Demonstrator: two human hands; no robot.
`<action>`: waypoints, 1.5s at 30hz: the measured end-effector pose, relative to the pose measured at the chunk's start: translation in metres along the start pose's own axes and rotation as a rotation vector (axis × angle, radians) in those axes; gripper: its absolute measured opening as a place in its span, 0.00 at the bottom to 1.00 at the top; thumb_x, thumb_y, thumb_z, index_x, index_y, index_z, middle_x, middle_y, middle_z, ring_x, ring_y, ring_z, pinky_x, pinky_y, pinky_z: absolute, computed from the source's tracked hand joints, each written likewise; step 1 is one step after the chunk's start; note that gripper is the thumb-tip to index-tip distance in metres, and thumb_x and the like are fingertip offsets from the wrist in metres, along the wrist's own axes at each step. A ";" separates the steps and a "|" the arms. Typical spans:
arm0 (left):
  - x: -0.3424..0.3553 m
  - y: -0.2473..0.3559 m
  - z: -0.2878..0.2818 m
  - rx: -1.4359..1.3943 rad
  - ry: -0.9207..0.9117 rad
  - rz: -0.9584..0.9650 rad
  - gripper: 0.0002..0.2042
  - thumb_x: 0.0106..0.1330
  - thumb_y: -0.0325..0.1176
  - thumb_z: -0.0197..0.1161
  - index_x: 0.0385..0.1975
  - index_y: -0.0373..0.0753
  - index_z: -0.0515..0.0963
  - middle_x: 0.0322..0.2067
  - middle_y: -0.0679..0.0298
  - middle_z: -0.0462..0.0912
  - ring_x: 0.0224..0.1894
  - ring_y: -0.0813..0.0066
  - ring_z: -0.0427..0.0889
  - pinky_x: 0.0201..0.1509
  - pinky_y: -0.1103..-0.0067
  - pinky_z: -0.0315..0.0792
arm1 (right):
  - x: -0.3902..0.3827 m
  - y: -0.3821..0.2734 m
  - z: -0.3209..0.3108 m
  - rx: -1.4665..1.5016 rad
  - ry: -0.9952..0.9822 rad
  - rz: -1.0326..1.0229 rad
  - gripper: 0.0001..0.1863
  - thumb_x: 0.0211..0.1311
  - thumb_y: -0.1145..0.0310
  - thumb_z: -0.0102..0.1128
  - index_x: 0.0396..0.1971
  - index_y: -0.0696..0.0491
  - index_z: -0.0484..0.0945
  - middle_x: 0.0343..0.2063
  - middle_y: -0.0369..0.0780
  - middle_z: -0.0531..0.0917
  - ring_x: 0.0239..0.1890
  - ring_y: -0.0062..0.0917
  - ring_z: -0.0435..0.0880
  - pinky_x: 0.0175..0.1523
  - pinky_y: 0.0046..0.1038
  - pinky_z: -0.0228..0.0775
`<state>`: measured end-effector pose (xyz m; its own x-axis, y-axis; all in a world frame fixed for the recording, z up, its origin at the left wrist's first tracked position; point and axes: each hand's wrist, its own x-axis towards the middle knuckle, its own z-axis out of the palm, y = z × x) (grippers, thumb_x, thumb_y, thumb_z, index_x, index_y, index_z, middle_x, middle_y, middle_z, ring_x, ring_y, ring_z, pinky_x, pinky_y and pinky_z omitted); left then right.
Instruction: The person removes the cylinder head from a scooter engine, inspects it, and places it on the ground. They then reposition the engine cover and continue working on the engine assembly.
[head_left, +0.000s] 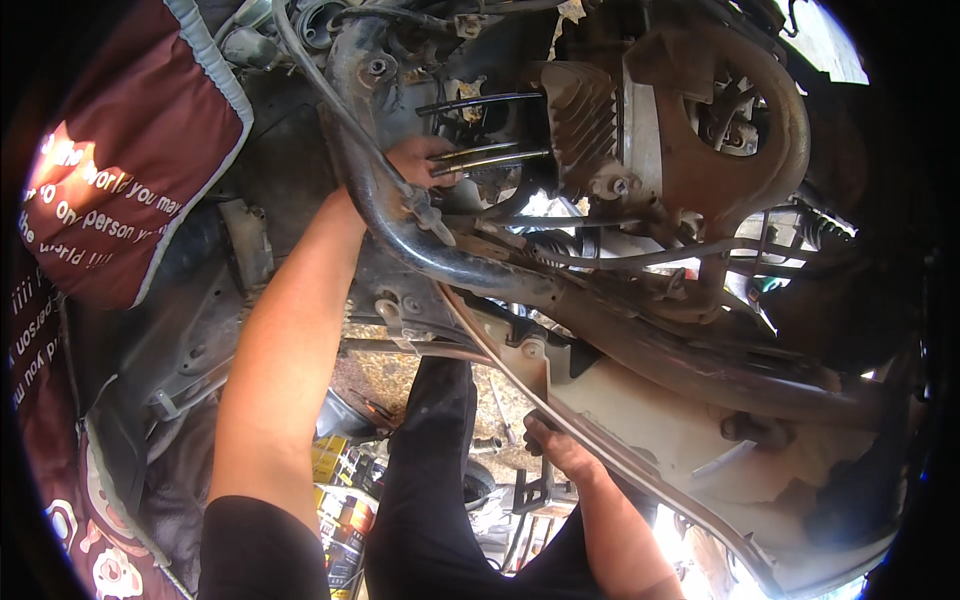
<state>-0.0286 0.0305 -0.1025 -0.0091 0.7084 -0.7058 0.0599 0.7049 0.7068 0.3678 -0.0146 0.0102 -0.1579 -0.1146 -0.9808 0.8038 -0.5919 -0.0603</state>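
My left hand (414, 163) reaches behind a dark bent frame tube (400, 235) into the engine space. Its bent fingers are at the left ends of thin dark rods (490, 158). The tube and shadow hide part of the hand, and what it pinches I cannot make out. To the right, the rods run to a finned engine part (582, 112). Lower down, my right hand (560, 447) is closed beside the edge of a long beige panel (650, 420). What is in that fist is hidden; a dark metal bracket (533, 490) shows just below it.
A maroon cloth cover (130, 150) with pale trim hangs at the left. Thick frame tubes (680, 370), cables (640, 258) and a brown curved bracket (790, 110) crowd the right. Below are my dark-trousered legs (425, 480) and yellow-black boxes (345, 515).
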 end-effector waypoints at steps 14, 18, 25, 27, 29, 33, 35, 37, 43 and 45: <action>-0.003 -0.028 -0.014 -0.736 -0.223 -0.037 0.22 0.64 0.37 0.59 0.54 0.29 0.72 0.38 0.58 0.80 0.40 0.68 0.80 0.42 0.69 0.77 | 0.014 0.018 0.012 0.101 -0.003 -0.018 0.14 0.67 0.63 0.57 0.31 0.61 0.78 0.21 0.39 0.80 0.23 0.23 0.78 0.31 0.27 0.71; -0.006 -0.021 -0.011 -0.663 -0.189 -0.071 0.23 0.62 0.36 0.62 0.53 0.29 0.72 0.39 0.60 0.80 0.40 0.68 0.80 0.44 0.69 0.77 | 0.015 0.016 0.011 0.042 -0.057 -0.037 0.15 0.67 0.62 0.57 0.29 0.60 0.77 0.20 0.38 0.80 0.22 0.22 0.77 0.31 0.27 0.70; 0.003 -0.015 -0.010 -0.286 -0.075 -0.024 0.20 0.58 0.28 0.66 0.51 0.32 0.74 0.35 0.63 0.80 0.39 0.72 0.80 0.43 0.73 0.77 | 0.019 0.028 0.009 0.015 -0.069 -0.084 0.14 0.67 0.61 0.57 0.29 0.59 0.77 0.19 0.36 0.77 0.24 0.21 0.75 0.32 0.27 0.69; -0.001 -0.015 -0.012 -0.312 -0.048 -0.023 0.21 0.57 0.26 0.66 0.51 0.32 0.73 0.33 0.65 0.80 0.39 0.74 0.80 0.41 0.75 0.77 | 0.013 0.025 0.007 -0.025 -0.056 -0.123 0.14 0.66 0.61 0.58 0.30 0.59 0.77 0.21 0.36 0.77 0.25 0.21 0.74 0.34 0.27 0.69; -0.010 -0.013 -0.012 -0.403 0.002 -0.056 0.23 0.56 0.25 0.66 0.52 0.33 0.72 0.32 0.66 0.79 0.39 0.75 0.80 0.40 0.76 0.77 | 0.001 0.011 0.006 -0.100 -0.023 -0.224 0.14 0.66 0.61 0.58 0.32 0.59 0.76 0.23 0.36 0.78 0.27 0.21 0.74 0.35 0.28 0.70; -0.029 0.008 -0.011 -0.566 0.034 -0.195 0.27 0.56 0.25 0.65 0.58 0.35 0.68 0.32 0.67 0.78 0.35 0.78 0.80 0.40 0.77 0.77 | -0.056 -0.053 0.001 -0.337 -0.122 -0.364 0.12 0.64 0.64 0.61 0.39 0.58 0.77 0.29 0.41 0.80 0.31 0.25 0.78 0.39 0.29 0.72; -0.039 0.022 -0.006 -0.579 0.070 -0.174 0.27 0.58 0.25 0.64 0.60 0.35 0.67 0.33 0.66 0.78 0.36 0.77 0.80 0.41 0.76 0.78 | -0.091 -0.100 0.005 -0.335 -0.315 -0.561 0.18 0.62 0.64 0.62 0.48 0.57 0.74 0.41 0.46 0.81 0.42 0.36 0.83 0.46 0.34 0.77; -0.046 0.034 -0.003 -0.684 0.089 -0.177 0.20 0.59 0.26 0.64 0.52 0.37 0.69 0.33 0.63 0.78 0.37 0.74 0.79 0.37 0.76 0.76 | -0.124 -0.147 0.015 -0.379 -0.313 -0.793 0.13 0.61 0.68 0.63 0.42 0.59 0.76 0.33 0.45 0.83 0.38 0.35 0.85 0.43 0.31 0.77; -0.050 0.043 0.017 -0.883 0.109 -0.144 0.05 0.58 0.24 0.63 0.32 0.40 0.75 0.18 0.68 0.75 0.14 0.82 0.65 0.16 0.84 0.52 | -0.178 -0.279 0.010 -0.607 0.109 -0.991 0.13 0.63 0.68 0.62 0.41 0.62 0.78 0.30 0.45 0.82 0.31 0.30 0.83 0.35 0.25 0.74; -0.048 0.043 0.024 -0.882 0.079 -0.140 0.04 0.59 0.24 0.61 0.30 0.40 0.74 0.18 0.69 0.74 0.14 0.82 0.65 0.16 0.84 0.52 | -0.164 -0.317 0.003 -0.703 0.276 -0.805 0.14 0.64 0.66 0.59 0.43 0.61 0.78 0.32 0.45 0.83 0.33 0.28 0.82 0.38 0.26 0.73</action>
<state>-0.0016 0.0257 -0.0395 -0.0297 0.5916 -0.8057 -0.7355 0.5329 0.4184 0.1374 0.1893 0.1903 -0.7185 0.3343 -0.6099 0.6842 0.1821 -0.7062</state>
